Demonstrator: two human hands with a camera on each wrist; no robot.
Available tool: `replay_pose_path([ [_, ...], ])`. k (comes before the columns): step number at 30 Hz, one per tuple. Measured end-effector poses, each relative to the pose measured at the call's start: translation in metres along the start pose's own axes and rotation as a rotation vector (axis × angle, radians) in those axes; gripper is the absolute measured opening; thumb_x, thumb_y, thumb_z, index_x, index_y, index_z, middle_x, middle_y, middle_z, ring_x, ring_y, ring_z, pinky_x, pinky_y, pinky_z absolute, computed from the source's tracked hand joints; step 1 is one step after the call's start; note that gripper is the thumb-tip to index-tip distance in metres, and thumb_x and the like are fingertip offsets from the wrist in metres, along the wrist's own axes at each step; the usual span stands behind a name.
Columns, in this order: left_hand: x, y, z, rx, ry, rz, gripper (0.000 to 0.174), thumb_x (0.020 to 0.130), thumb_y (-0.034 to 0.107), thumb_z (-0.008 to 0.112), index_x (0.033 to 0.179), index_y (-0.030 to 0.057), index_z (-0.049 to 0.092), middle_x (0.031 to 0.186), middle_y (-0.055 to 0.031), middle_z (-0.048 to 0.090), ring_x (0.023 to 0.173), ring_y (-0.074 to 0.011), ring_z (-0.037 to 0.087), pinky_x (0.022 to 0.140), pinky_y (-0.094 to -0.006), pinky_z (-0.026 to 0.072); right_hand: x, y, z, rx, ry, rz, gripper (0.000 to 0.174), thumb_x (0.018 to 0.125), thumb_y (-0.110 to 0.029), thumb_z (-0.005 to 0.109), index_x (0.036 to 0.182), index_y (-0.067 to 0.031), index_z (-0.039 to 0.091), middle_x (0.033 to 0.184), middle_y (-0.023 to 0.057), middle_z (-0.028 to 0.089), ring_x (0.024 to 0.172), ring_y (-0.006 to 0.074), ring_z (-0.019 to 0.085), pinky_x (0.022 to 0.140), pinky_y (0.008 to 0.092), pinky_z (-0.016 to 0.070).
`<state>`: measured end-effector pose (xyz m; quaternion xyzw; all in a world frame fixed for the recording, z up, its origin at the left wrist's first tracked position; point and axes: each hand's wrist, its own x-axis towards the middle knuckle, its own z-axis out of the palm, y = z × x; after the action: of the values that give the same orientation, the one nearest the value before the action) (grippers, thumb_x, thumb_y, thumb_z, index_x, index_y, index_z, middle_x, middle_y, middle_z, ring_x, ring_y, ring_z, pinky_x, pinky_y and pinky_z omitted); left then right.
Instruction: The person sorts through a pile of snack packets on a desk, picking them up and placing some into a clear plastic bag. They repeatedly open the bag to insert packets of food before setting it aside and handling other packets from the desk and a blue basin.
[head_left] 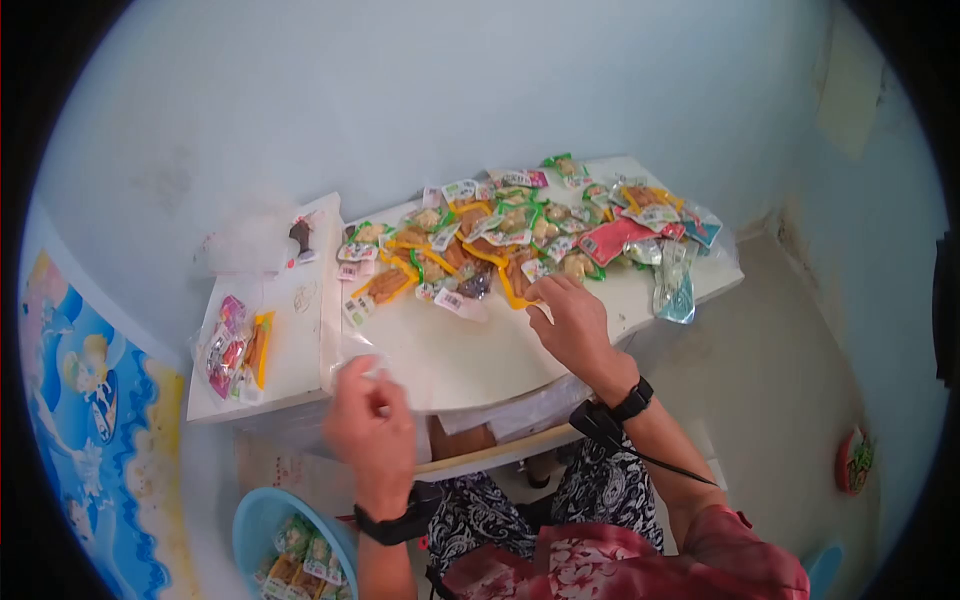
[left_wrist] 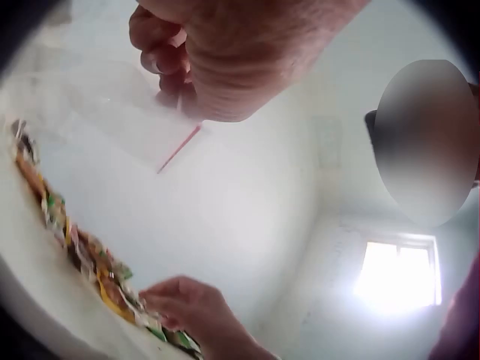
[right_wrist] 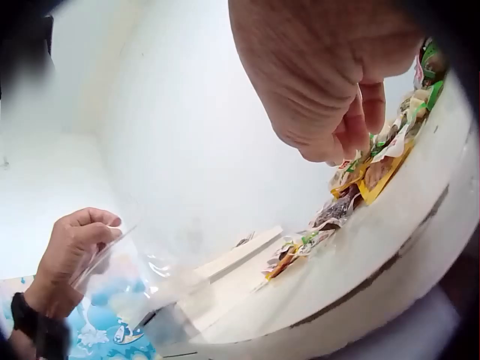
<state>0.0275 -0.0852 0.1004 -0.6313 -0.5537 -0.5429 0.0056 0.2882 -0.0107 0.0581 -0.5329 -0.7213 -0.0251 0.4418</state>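
Likely limp, the clear bag (left_wrist: 127, 116) wants the edge pinch our left hand (head_left: 372, 425) gives; whether our half-curled right hand (head_left: 578, 320) grips a packet (head_left: 517, 275), we cannot tell.

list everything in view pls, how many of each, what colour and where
table: 1, white, centre
walls: at least 2, pale blue, behind and right of the table
floor: 1, greyish, right
food packets: many, overlapping; yellow, green, red, teal; across the table
separate packets: at least 2, pink and yellow, table's left section
clear bag: 1, transparent, in the left hand
basin: 1, light blue, lower left, more packets inside
cartoon picture: 1, mainly blue, far left
red container: 1, green contents, far right
window: 1, bright, left wrist view
shirt: 1, red, bottom
trousers: 1 pair, black-and-white, below table
wrist straps: 2, black, one per wrist
hands: 2, bare; left pinching the bag, right at the packets
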Motion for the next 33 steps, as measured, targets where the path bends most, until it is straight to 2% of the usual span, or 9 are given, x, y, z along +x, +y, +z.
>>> replay_pose_path([
  [4, -0.003, -0.028, 0.057, -0.122, -0.298, -0.070, 0.009, 0.092, 0.005, 0.069, 0.099, 0.0056, 0.063, 0.064, -0.0077, 0.062, 0.057, -0.0216, 0.063, 0.056, -0.0370, 0.0482, 0.022, 0.019, 0.011, -0.107, -0.053, 0.061, 0.017, 0.081, -0.006, 0.073, 0.096, -0.0082, 0.065, 0.093, 0.0101, 0.068, 0.093, 0.0336, 0.065, 0.077, 0.0461, 0.0520],
  [7, 0.004, -0.043, 0.080, -0.195, -0.360, -0.142, 0.007, 0.093, 0.005, 0.069, 0.096, 0.0051, 0.062, 0.066, -0.0079, 0.065, 0.058, -0.0231, 0.064, 0.058, -0.0371, 0.0491, 0.035, 0.034, 0.018, -0.115, 0.107, -0.005, 0.011, 0.082, -0.007, 0.071, 0.091, -0.0083, 0.064, 0.092, 0.0098, 0.067, 0.091, 0.0326, 0.065, 0.075, 0.0453, 0.0521],
  [10, 0.002, -0.066, 0.099, -0.350, -0.343, -0.206, 0.008, 0.095, 0.009, 0.070, 0.097, 0.0035, 0.064, 0.066, -0.0047, 0.064, 0.057, -0.0133, 0.058, 0.056, -0.0308, 0.0462, 0.047, 0.046, 0.024, -0.139, 0.061, 0.053, 0.010, 0.081, -0.010, 0.072, 0.085, -0.0086, 0.062, 0.090, 0.0095, 0.067, 0.090, 0.0315, 0.066, 0.072, 0.0441, 0.0523],
  [13, -0.003, -0.078, 0.107, -0.450, -0.330, -0.263, 0.010, 0.097, 0.010, 0.070, 0.098, 0.0018, 0.064, 0.068, -0.0012, 0.062, 0.059, -0.0068, 0.053, 0.056, -0.0264, 0.0439, 0.052, 0.042, 0.023, -0.085, -0.138, 0.074, 0.010, 0.083, -0.015, 0.070, 0.084, -0.0089, 0.063, 0.088, 0.0117, 0.067, 0.089, 0.0339, 0.066, 0.069, 0.0466, 0.0523],
  [14, -0.003, -0.081, 0.109, -0.474, -0.325, -0.281, 0.010, 0.097, 0.010, 0.070, 0.098, 0.0012, 0.064, 0.068, 0.0000, 0.061, 0.060, -0.0049, 0.051, 0.056, -0.0250, 0.0430, 0.052, 0.039, 0.024, -0.095, -0.138, 0.044, 0.011, 0.083, -0.016, 0.071, 0.084, -0.0087, 0.063, 0.088, 0.0115, 0.067, 0.090, 0.0337, 0.066, 0.069, 0.0464, 0.0526],
  [19, -0.005, -0.084, 0.108, -0.591, -0.297, -0.319, 0.007, 0.097, 0.005, 0.068, 0.097, 0.0004, 0.063, 0.071, 0.0029, 0.059, 0.062, -0.0028, 0.049, 0.056, -0.0220, 0.0412, 0.050, 0.018, 0.028, -0.197, -0.181, -0.069, 0.016, 0.082, -0.020, 0.074, 0.085, -0.0069, 0.065, 0.091, 0.0111, 0.068, 0.093, 0.0328, 0.066, 0.074, 0.0462, 0.0544],
  [25, -0.006, -0.083, 0.108, -0.619, -0.301, -0.338, 0.007, 0.097, 0.005, 0.068, 0.097, 0.0004, 0.064, 0.070, 0.0025, 0.060, 0.062, -0.0027, 0.049, 0.056, -0.0220, 0.0415, 0.074, 0.029, 0.063, -0.373, -0.070, -0.205, 0.020, 0.083, -0.020, 0.073, 0.095, -0.0051, 0.068, 0.099, 0.0119, 0.068, 0.097, 0.0321, 0.067, 0.078, 0.0455, 0.0564],
  [31, -0.004, -0.076, 0.104, -0.545, -0.286, -0.279, 0.006, 0.096, 0.005, 0.069, 0.097, 0.0011, 0.064, 0.067, 0.0011, 0.060, 0.060, -0.0036, 0.051, 0.055, -0.0235, 0.0428, 0.085, 0.036, 0.085, -0.492, -0.250, -0.053, 0.014, 0.086, -0.013, 0.067, 0.098, -0.0056, 0.069, 0.097, 0.0127, 0.067, 0.087, 0.0333, 0.071, 0.071, 0.0462, 0.0571],
  [33, -0.003, -0.075, 0.103, -0.542, -0.285, -0.275, 0.006, 0.096, 0.005, 0.069, 0.097, 0.0011, 0.064, 0.067, 0.0010, 0.060, 0.060, -0.0037, 0.051, 0.055, -0.0237, 0.0431, 0.084, 0.038, 0.083, -0.466, -0.238, -0.090, 0.013, 0.086, -0.012, 0.067, 0.098, -0.0065, 0.069, 0.095, 0.0124, 0.067, 0.081, 0.0332, 0.071, 0.069, 0.0472, 0.0568],
])
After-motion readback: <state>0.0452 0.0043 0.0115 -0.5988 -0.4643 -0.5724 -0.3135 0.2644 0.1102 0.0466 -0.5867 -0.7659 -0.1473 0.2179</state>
